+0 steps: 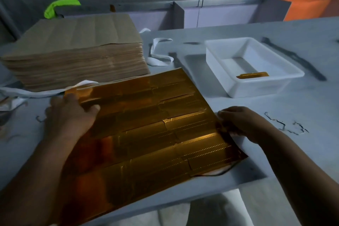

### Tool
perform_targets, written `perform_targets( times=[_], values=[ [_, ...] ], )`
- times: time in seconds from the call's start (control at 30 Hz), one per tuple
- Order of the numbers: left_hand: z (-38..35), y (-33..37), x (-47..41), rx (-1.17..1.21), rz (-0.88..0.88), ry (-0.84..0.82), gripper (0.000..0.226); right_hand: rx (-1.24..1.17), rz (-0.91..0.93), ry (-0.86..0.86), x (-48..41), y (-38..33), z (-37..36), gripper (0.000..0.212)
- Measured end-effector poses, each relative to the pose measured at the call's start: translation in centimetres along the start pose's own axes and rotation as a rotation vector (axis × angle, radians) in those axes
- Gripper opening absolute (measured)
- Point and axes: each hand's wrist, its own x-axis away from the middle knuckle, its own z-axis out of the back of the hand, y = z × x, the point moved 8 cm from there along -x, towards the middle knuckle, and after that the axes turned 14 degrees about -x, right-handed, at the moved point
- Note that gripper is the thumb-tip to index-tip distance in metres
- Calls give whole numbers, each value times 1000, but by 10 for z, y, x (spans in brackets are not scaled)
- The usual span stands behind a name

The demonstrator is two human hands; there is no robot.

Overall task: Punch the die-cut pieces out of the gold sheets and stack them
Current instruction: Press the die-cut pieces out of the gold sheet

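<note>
grey table (pixel 275 29), one gold sheet (pixel 146 134), two hands (pixel 73 115) (pixel 242 123)

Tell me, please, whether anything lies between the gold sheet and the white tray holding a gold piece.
Nothing visible does: bare table separates the gold sheet from the white tray. Both the left hand and right hand hold its edges.
</note>
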Motion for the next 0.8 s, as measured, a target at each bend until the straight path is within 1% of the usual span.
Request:
perform_targets(
  times=[0.1,0.2,0.27,0.33,0.47,0.6,0.7,0.8],
  values=[
    [7,59,29,174,-165,-42,62,-21,7,-23,-1,1,-1,14],
    [3,103,55,226,-316,-70,55,-62,-24,-44,-3,2,-4,10],
    [-2,120,65,255,-388,-73,52,-135,-47,-50,-2,1,-4,13],
    [-5,132,71,292,-428,-66,49,-222,-63,-62,-1,-3,-5,13],
    [-4,152,77,355,-451,-58,43,-332,-52,-76,2,-10,-5,14],
    [-6,171,85,408,-489,-100,36,-340,-57,-79,5,-9,-8,14],
    [-9,183,99,398,-601,-109,36,-336,-105,-69,8,-3,-9,19],
    [-13,190,118,371,-744,-113,35,-331,-167,-100,13,3,-10,23]
  ],
)
